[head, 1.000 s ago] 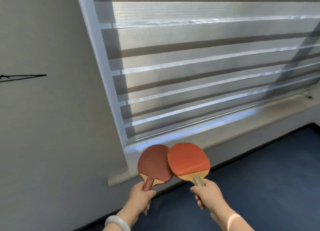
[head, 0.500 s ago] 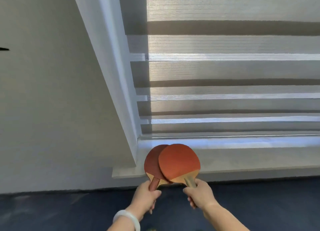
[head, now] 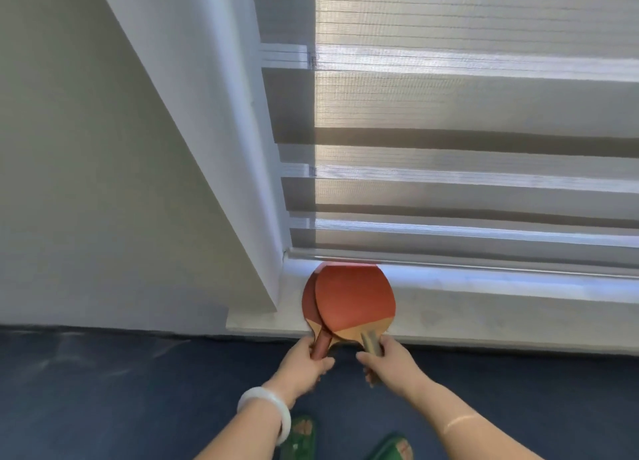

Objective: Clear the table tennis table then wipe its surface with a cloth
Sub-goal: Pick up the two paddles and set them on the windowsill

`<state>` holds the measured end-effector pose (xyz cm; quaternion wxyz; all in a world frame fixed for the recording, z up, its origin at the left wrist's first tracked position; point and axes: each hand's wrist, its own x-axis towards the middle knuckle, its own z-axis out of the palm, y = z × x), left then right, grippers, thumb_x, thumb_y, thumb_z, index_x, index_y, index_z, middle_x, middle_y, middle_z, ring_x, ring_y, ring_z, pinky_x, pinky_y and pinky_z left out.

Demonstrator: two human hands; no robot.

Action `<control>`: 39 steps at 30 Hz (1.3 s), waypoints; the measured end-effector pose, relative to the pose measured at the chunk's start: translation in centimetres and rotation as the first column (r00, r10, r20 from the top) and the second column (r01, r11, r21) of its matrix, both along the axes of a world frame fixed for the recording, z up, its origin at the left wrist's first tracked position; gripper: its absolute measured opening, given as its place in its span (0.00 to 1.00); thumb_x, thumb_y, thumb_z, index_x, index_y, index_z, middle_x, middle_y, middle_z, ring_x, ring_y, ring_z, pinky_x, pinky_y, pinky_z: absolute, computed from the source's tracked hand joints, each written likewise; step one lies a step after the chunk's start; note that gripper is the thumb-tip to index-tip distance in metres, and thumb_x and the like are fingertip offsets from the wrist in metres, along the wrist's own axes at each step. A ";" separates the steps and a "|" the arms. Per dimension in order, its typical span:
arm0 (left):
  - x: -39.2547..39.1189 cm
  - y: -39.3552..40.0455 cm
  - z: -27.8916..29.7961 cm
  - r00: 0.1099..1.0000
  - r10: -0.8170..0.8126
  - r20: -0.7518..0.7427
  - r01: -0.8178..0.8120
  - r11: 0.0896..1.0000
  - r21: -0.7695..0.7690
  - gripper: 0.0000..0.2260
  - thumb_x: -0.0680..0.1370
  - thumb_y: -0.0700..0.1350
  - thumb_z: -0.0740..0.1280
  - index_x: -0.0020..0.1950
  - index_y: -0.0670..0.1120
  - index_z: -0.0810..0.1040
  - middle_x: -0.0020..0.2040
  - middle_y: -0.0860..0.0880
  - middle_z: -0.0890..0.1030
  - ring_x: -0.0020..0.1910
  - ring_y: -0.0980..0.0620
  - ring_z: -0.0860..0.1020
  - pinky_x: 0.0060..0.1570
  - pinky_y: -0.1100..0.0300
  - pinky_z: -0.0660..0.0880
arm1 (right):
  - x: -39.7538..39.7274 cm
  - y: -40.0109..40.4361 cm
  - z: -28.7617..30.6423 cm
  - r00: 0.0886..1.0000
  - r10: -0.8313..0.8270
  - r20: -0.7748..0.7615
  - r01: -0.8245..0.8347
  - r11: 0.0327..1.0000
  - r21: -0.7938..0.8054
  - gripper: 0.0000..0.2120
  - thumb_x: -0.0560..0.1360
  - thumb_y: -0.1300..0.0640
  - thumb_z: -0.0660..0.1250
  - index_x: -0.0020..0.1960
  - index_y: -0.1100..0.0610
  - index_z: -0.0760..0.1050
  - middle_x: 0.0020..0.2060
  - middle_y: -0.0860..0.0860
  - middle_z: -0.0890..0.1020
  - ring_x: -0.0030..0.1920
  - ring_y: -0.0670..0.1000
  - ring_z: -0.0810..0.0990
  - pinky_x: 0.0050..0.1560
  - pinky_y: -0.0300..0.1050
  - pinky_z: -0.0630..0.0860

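1. The left hand (head: 304, 364) curls round the reddish handle of the under paddle (head: 308, 302), and the right hand (head: 389, 361) curls round the pale wooden handle of the upper paddle (head: 356, 295). The two blades overlap, the right one on top, and lie over the window sill (head: 484, 316) near its left corner, their tips up against the bottom rail of the blind (head: 449, 183).

2. The step in hand, as I judge it, is parking both paddles on the sill so they are off the table tennis table (which is not in view here, so nothing can be said of how clear it is).

3. To do it well, lower the blades flat onto the sill as a stack before loosening either grip; whether they already touch the stone cannot be told.

4. Keep the tips from pushing under the blind, since the fabric could catch on a blade.

5. The handles overhang the front edge, so slide the stack inward enough that the weight sits on the sill.

6. Release the upper paddle last, so it cannot skid off the lower rubber.
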<state>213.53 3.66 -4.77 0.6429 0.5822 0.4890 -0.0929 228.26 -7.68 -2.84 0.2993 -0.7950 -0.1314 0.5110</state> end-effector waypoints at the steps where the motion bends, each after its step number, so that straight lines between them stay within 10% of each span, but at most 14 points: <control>1: -0.4 0.1 -0.2 1.000 0.005 -0.010 -0.005 1.000 0.002 0.12 0.76 0.40 0.68 0.57 0.50 0.73 0.49 0.47 0.80 0.46 0.49 0.80 0.40 0.57 0.77 | -0.1 0.0 -0.3 1.000 0.012 0.000 -0.012 1.000 0.000 0.07 0.75 0.62 0.68 0.49 0.59 0.70 0.35 0.55 0.79 0.30 0.51 0.77 0.34 0.43 0.76; 4: -1.1 0.6 -0.5 1.000 0.011 -0.019 -0.010 1.000 0.004 0.19 0.75 0.31 0.65 0.58 0.52 0.71 0.51 0.49 0.77 0.54 0.47 0.79 0.47 0.57 0.78 | -0.3 -0.1 -0.7 0.993 0.100 0.059 -0.099 0.995 -0.026 0.11 0.76 0.62 0.69 0.42 0.52 0.68 0.37 0.48 0.76 0.34 0.43 0.74 0.32 0.29 0.69; 21: -1.2 0.7 -2.2 0.994 0.099 0.056 -0.098 0.995 -0.009 0.21 0.73 0.28 0.69 0.61 0.46 0.74 0.49 0.50 0.78 0.45 0.57 0.76 0.42 0.70 0.74 | -2.2 1.7 -2.7 0.998 -0.050 0.024 0.050 0.998 0.030 0.08 0.74 0.63 0.71 0.50 0.55 0.76 0.41 0.52 0.79 0.41 0.49 0.77 0.43 0.40 0.75; 39: -0.6 1.9 -2.7 0.997 0.070 0.030 -0.069 0.997 -0.042 0.24 0.71 0.28 0.69 0.66 0.43 0.74 0.52 0.48 0.79 0.52 0.51 0.78 0.53 0.58 0.76 | -2.6 2.3 -3.6 0.987 -0.160 0.019 0.160 0.987 0.024 0.18 0.73 0.61 0.73 0.62 0.60 0.75 0.50 0.55 0.81 0.50 0.52 0.80 0.48 0.39 0.73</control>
